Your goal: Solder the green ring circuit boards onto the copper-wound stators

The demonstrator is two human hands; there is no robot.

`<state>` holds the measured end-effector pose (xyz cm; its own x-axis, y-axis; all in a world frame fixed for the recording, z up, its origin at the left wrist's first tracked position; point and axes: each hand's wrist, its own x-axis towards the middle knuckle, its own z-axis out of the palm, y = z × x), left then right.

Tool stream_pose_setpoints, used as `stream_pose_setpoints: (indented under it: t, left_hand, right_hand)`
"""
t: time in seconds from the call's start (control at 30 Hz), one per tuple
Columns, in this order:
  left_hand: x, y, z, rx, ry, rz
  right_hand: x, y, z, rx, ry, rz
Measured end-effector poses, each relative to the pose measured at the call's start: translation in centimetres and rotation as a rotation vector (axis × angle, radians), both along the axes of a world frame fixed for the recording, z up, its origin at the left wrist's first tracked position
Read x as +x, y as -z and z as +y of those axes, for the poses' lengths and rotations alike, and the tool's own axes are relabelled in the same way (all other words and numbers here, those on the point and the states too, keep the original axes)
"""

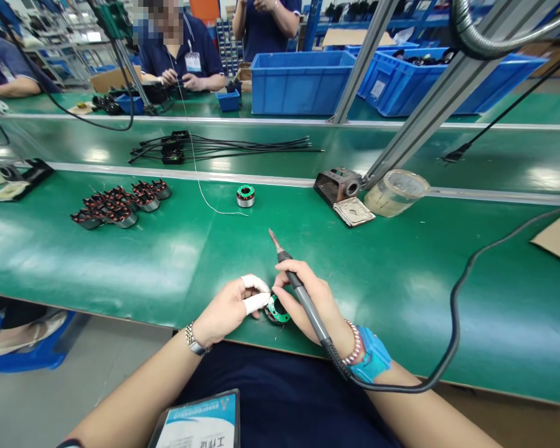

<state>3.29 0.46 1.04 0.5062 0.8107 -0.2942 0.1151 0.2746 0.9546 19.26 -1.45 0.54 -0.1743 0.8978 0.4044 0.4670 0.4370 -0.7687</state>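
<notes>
My left hand point(231, 306), with white covers on its thumb and a finger, pinches at the left edge of a motor stator point(278, 309) topped by a green ring-shaped circuit board. Whether a small part sits between those fingertips cannot be made out. A soldering iron point(305, 300) lies across my right hand point(320, 298), which is closed around it, its tip pointing up and away from the stator. The right thumb and fingertip also reach the stator's right side. Farther off on the green bench stands a second stator point(245, 196) with a green board; a thin solder wire point(214, 210) hangs down beside it.
Several stators point(116, 204) without green boards are clustered at left. A soldering iron stand point(338, 185) with a sponge point(354, 212) and a plastic jar point(396, 193) stand at right. Black cables point(242, 146) lie behind the bench's rail. The iron's cord point(455, 311) loops right. Co-workers sit opposite.
</notes>
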Motion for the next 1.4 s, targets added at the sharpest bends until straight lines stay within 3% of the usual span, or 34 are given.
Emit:
stream_pose_setpoints:
  t: [0.2, 0.43, 0.77, 0.97, 1.4]
  left_hand:
    - [0.2, 0.6, 0.1, 0.041, 0.018, -0.008]
    - [0.1, 0.5, 1.0, 0.028, 0.098, 0.008]
    - [0.2, 0.7, 0.7, 0.068, 0.036, 0.004]
    - [0.3, 0.8, 0.6, 0.097, 0.023, -0.006]
    - [0.4, 0.8, 0.5, 0.107, 0.030, -0.002]
  right_hand:
    - [-0.5, -0.3, -1.4, 0.090, 0.056, -0.116]
    - [1.5, -1.7, -3.3, 0.099, 0.156, -0.035]
    - [4.1, -2.5, -5.1, 0.175, -0.016, -0.026]
    - [3.7, -2.7, -5.2, 0.064, -0.038, 0.040]
    - [3.8, -2.3, -5.3, 0.054, -0.040, 0.056]
